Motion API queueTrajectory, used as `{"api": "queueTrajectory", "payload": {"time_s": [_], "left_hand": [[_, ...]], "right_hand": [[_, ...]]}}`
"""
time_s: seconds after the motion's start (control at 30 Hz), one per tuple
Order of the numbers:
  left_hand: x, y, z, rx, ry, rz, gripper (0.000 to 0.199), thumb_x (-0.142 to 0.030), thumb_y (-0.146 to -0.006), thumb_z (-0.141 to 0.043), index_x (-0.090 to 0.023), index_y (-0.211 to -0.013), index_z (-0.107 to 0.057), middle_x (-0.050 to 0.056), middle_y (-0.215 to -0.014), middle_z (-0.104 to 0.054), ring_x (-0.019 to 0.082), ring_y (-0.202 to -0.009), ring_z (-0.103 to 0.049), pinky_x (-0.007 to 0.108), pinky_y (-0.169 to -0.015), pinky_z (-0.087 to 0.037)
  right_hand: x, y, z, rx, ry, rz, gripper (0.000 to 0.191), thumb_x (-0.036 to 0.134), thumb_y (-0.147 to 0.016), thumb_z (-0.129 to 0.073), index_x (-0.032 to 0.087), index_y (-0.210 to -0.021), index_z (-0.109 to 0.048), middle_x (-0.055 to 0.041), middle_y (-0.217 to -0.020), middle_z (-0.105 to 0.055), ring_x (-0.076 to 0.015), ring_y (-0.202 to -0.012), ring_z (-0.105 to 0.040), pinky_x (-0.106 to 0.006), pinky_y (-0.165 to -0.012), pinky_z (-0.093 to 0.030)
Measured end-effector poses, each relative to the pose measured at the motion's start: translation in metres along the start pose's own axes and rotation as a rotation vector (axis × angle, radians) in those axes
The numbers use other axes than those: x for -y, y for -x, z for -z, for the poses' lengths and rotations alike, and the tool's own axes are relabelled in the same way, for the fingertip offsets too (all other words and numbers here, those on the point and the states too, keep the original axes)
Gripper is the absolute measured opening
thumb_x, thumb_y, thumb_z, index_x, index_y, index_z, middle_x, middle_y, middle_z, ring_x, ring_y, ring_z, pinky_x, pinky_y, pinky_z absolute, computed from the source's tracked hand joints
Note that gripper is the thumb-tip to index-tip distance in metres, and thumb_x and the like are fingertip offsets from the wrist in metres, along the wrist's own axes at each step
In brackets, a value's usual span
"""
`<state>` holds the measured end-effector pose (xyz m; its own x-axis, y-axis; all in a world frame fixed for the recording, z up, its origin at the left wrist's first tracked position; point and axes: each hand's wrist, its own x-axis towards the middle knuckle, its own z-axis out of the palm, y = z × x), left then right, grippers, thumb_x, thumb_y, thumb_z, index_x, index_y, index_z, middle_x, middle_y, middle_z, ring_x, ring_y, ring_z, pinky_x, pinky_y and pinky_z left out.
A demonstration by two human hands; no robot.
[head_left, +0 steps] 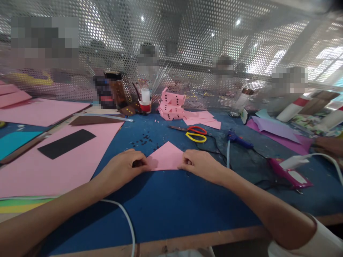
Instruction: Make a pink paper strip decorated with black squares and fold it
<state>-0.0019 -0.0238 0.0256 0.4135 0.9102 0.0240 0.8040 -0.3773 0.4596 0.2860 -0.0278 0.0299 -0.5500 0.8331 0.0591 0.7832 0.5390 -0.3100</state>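
Note:
A piece of pink paper [166, 157], triangular in outline with its point away from me, lies on the blue tabletop [160, 210]. My left hand [125, 164] pinches its left corner, thumb and fingers pressed together. At the right corner my right hand [199, 164] grips the same paper with curled fingers. Just beyond it are scattered small black paper bits [144, 139]. Scissors [197, 134] with one red and one yellow handle lie past my right hand, and a blue glue gun [238, 139] rests farther right.
Large pink sheets [80, 167] cover the left side, with a black paper strip [66, 143] on top. A pink papercraft piece [172, 105] and a cup [145, 106] stand at the back. A magenta power strip [292, 175] and cords lie right. A perforated metal screen [182, 46] rises behind.

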Motion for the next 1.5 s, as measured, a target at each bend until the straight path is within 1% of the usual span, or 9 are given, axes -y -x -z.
{"api": "queueTrajectory", "payload": {"time_s": [0.17, 0.27, 0.47, 0.73, 0.9, 1.0, 1.17, 1.27, 1.5], "left_hand": [[0.005, -0.001, 0.004, 0.025, -0.014, 0.044, 0.025, -0.05, -0.08, -0.062, -0.027, -0.081, -0.072, 0.0, -0.084, -0.068, 0.021, -0.08, -0.061, 0.03, -0.071, -0.042], [0.008, -0.002, 0.007, 0.045, -0.004, 0.069, 0.027, -0.052, -0.078, -0.063, -0.027, -0.081, -0.072, 0.001, -0.085, -0.068, 0.021, -0.079, -0.062, 0.03, -0.071, -0.044], [0.009, -0.006, 0.011, 0.071, -0.015, 0.094, 0.029, -0.054, -0.075, -0.064, -0.027, -0.079, -0.074, 0.001, -0.083, -0.069, 0.022, -0.077, -0.063, 0.03, -0.069, -0.044], [0.016, -0.007, 0.01, 0.07, -0.02, 0.071, 0.03, -0.056, -0.076, -0.064, -0.027, -0.08, -0.074, 0.002, -0.084, -0.069, 0.023, -0.079, -0.063, 0.03, -0.07, -0.044], [0.019, -0.006, 0.009, 0.079, -0.011, 0.072, 0.03, -0.056, -0.076, -0.064, -0.028, -0.08, -0.073, 0.002, -0.083, -0.07, 0.023, -0.079, -0.064, 0.03, -0.07, -0.044], [0.02, -0.007, 0.008, 0.079, -0.018, 0.066, 0.028, -0.054, -0.077, -0.064, -0.028, -0.081, -0.073, 0.002, -0.084, -0.07, 0.023, -0.08, -0.064, 0.03, -0.072, -0.045], [0.019, -0.007, 0.009, 0.073, -0.002, 0.052, 0.03, -0.056, -0.076, -0.064, -0.028, -0.079, -0.074, 0.002, -0.083, -0.071, 0.023, -0.08, -0.064, 0.03, -0.07, -0.045], [0.016, -0.006, 0.011, 0.063, 0.008, 0.037, 0.028, -0.054, -0.076, -0.065, -0.028, -0.078, -0.074, 0.002, -0.081, -0.071, 0.023, -0.08, -0.064, 0.029, -0.07, -0.045], [0.012, -0.004, 0.012, 0.061, 0.003, 0.048, 0.026, -0.052, -0.075, -0.065, -0.028, -0.077, -0.074, 0.001, -0.081, -0.072, 0.023, -0.078, -0.064, 0.029, -0.068, -0.045]], "right_hand": [[-0.004, 0.001, 0.007, 0.046, -0.008, -0.004, 0.027, 0.042, -0.092, -0.06, 0.018, -0.08, -0.061, 0.0003, -0.083, -0.065, -0.013, -0.071, -0.056, -0.024, -0.062, -0.031], [-0.005, 0.001, 0.009, 0.07, -0.015, -0.016, 0.028, 0.044, -0.092, -0.06, 0.018, -0.08, -0.062, 0.0003, -0.083, -0.066, -0.0133, -0.072, -0.056, -0.024, -0.062, -0.032], [-0.007, 0.003, 0.015, 0.086, 0.031, -0.024, 0.028, 0.045, -0.091, -0.06, 0.02, -0.078, -0.064, 0.0003, -0.084, -0.069, -0.0165, -0.078, -0.06, -0.026, -0.065, -0.032], [-0.014, 0.006, 0.024, 0.137, 0.026, -0.021, 0.026, 0.045, -0.088, -0.062, 0.021, -0.079, -0.068, 0.0005, -0.084, -0.073, -0.0176, -0.078, -0.064, -0.025, -0.063, -0.031], [-0.014, 0.006, 0.03, 0.177, -0.023, -0.076, 0.024, 0.043, -0.086, -0.065, 0.021, -0.08, -0.07, -0.0006, -0.082, -0.073, -0.0172, -0.074, -0.063, -0.024, -0.061, -0.032], [-0.016, 0.007, 0.033, 0.192, -0.062, -0.088, 0.022, 0.042, -0.085, -0.066, 0.021, -0.082, -0.071, -0.0003, -0.083, -0.073, -0.0173, -0.076, -0.063, -0.024, -0.061, -0.033], [-0.024, 0.008, 0.035, 0.227, -0.093, -0.103, 0.024, 0.044, -0.083, -0.066, 0.021, -0.081, -0.072, 0.0, -0.082, -0.072, -0.0172, -0.075, -0.063, -0.025, -0.06, -0.033], [-0.028, 0.008, 0.036, 0.245, -0.116, -0.121, 0.026, 0.046, -0.082, -0.066, 0.021, -0.081, -0.073, 0.0, -0.081, -0.072, -0.0172, -0.075, -0.063, -0.025, -0.06, -0.033], [-0.024, 0.008, 0.039, 0.245, -0.098, -0.126, 0.026, 0.046, -0.081, -0.067, 0.021, -0.081, -0.073, 0.0, -0.081, -0.073, -0.0171, -0.074, -0.063, -0.024, -0.06, -0.033]]}}
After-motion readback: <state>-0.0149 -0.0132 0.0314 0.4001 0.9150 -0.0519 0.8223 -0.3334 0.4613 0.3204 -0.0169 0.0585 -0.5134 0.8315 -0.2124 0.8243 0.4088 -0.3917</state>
